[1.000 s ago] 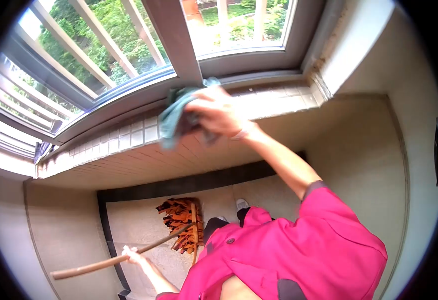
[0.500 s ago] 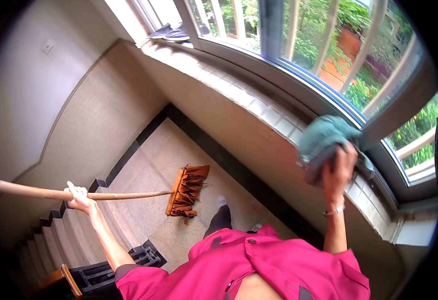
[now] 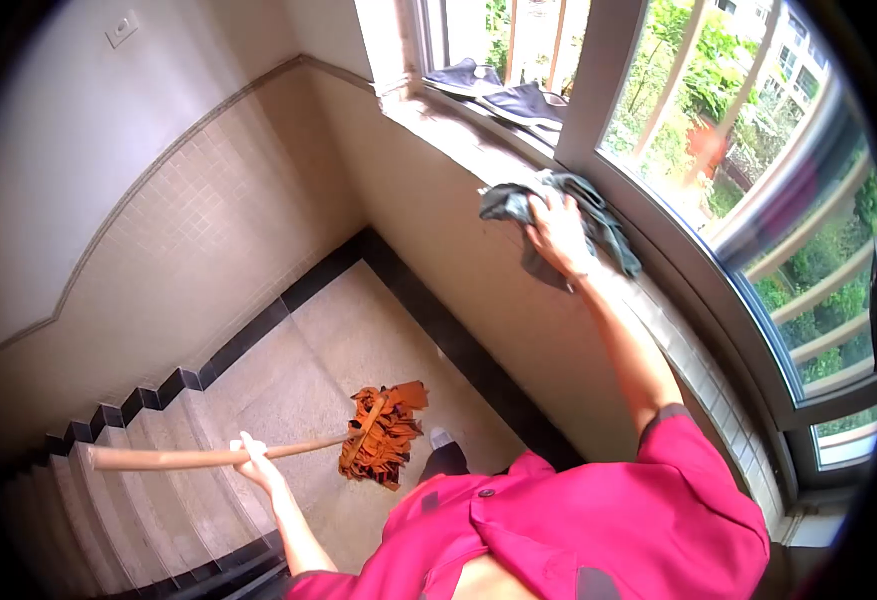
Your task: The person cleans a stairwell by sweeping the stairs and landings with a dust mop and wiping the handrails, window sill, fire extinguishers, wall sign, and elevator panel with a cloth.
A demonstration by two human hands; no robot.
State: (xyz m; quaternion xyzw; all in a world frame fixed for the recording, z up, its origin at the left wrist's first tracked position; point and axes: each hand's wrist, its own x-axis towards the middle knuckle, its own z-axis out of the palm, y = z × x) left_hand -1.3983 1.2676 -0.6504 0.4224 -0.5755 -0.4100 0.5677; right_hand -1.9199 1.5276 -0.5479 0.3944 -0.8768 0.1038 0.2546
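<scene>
My left hand (image 3: 255, 463) is closed around the wooden handle (image 3: 163, 459) of a mop, which slants toward me over the stairs. The mop head (image 3: 383, 445), made of orange and dark fabric strips, rests on the landing floor just ahead of my foot (image 3: 441, 438). On the tiled windowsill (image 3: 673, 330), my right hand (image 3: 558, 235) presses and grips a crumpled grey-green cloth (image 3: 598, 210). Part of the cloth hangs over the sill's inner edge. My right arm is stretched out along the sill.
A pair of dark shoes (image 3: 523, 103) stands farther along the sill by the open window section. Window frames (image 3: 698, 240) and bars line the right. Stairs (image 3: 148, 490) descend at the left, beside a wall (image 3: 228, 190) with a switch plate (image 3: 121, 29).
My right hand has carried the cloth along the sill, away from me and toward the shoes, laying it flatter. The mop handle has swung lower in view, still in my left hand.
</scene>
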